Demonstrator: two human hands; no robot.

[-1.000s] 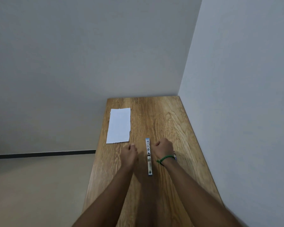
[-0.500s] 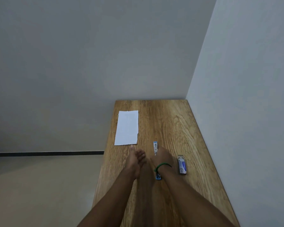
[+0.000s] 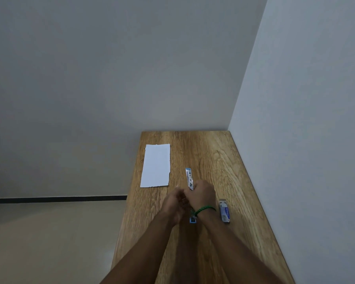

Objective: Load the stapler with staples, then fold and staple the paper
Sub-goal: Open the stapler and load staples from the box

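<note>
The stapler [image 3: 189, 178] lies swung open along the wooden table [image 3: 211, 156], a long blue-and-white strip whose far end and near end [image 3: 193, 220] stick out from under my hands. My right hand [image 3: 203, 194], with a green wristband, is closed over the stapler's middle. My left hand [image 3: 175, 201] is blurred and pressed against the right hand beside the stapler; what its curled fingers hold is hidden. A small blue-and-white staple box [image 3: 224, 211] lies just right of my right wrist. The white paper [image 3: 156, 165] lies flat at the far left.
The table is narrow. A wall [image 3: 295, 140] runs along its right edge and another stands behind its far end. The left edge drops to a beige floor [image 3: 49, 232]. Bare wood shows between the paper and the right wall.
My left hand has moved right from the table beside the stapler to meet my right hand over it. The view has shifted, so the staple box now shows by my right wrist.
</note>
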